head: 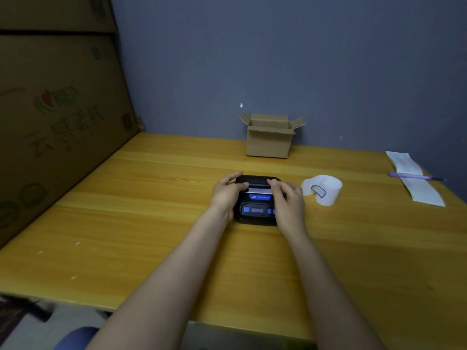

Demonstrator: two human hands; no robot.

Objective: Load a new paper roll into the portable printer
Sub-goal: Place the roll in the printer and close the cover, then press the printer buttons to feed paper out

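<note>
A small black portable printer [256, 210] with blue buttons lies on the yellow wooden table [151, 210]. A white strip of paper [257, 190] shows across its slot. My left hand [227, 193] grips the printer's left side, thumb on the cover. My right hand [288, 198] rests on the right side, fingertips pressing the cover by the paper strip. To the right of the printer lies a curled white paper wrapper [324, 189] with a blue mark.
An open small cardboard box [269, 137] stands at the back by the blue wall. A long paper strip [414, 178] with a purple pen [414, 176] across it lies far right. Large cardboard boxes [55, 109] line the left edge.
</note>
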